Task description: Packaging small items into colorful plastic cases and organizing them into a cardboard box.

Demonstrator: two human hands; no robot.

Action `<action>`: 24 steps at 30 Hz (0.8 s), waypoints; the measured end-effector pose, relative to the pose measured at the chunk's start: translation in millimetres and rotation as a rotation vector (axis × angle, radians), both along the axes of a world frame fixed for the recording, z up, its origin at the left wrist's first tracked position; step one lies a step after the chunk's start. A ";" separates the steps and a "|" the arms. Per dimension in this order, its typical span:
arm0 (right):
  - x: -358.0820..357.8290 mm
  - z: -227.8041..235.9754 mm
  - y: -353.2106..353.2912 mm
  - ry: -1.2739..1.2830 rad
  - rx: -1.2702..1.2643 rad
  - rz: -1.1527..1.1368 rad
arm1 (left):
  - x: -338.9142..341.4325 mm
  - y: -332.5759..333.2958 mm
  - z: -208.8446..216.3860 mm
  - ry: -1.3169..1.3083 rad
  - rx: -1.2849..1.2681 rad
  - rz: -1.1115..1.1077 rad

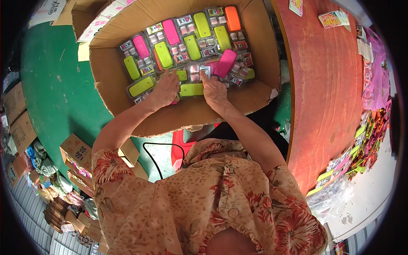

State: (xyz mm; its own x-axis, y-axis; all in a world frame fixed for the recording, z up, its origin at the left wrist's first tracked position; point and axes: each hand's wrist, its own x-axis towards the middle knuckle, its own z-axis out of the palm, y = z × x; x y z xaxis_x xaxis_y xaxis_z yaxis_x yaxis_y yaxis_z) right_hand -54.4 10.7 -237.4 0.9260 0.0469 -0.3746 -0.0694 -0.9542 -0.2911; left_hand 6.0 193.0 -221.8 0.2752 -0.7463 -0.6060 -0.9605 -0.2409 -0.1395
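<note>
Both my hands reach into a large open cardboard box (104,80) filled with rows of clear plastic packs. Each pack seems to hold a rounded case, small pale pinkish cubes and a little picture card set. My left hand (166,90) lies over the near packs, fingers apart, its tips by a partly covered lime case (181,75). My right hand (215,91) has its index finger stretched onto a small card set (205,69) beside pale cubes (194,72). Between my hands lies a lime case (192,89). Just beyond the right hand, a magenta case (225,63) sits tilted over its neighbours.
A reddish wooden table (327,97) stands at the right, with loose cards (334,19), a purple plastic bag (375,70) and heaped colourful packs (369,142) beyond. Cartons (76,151) stand on the green floor (55,93) at left. A red stool (177,148) is below the box.
</note>
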 end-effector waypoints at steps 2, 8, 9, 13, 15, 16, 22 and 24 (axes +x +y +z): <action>0.4 -0.9 -2.1 0.003 0.021 -0.011 | -10.8 -7.2 3.9 0.076 -0.024 0.091; -1.3 -4.8 -5.5 0.071 0.035 0.003 | -24.0 -8.5 -1.9 0.546 -0.468 0.409; -1.1 -2.9 -4.3 0.081 0.035 0.004 | -16.5 -18.7 25.0 0.123 0.125 0.094; 0.4 2.1 -1.8 0.052 0.055 -0.006 | -21.9 -4.1 10.0 0.081 -0.123 0.218; 1.4 2.7 -0.2 0.060 0.063 -0.014 | -21.8 -0.7 1.4 0.032 -0.249 0.219; 2.5 2.4 -0.1 0.067 0.070 -0.022 | -23.5 -1.4 -1.2 0.032 -0.249 0.216; 0.8 2.4 -2.1 0.053 0.140 -0.046 | -39.9 -4.8 -4.8 -0.054 -0.328 0.382; -0.9 0.1 -1.3 0.011 0.156 -0.026 | -41.3 -4.5 1.2 -0.032 -0.362 0.342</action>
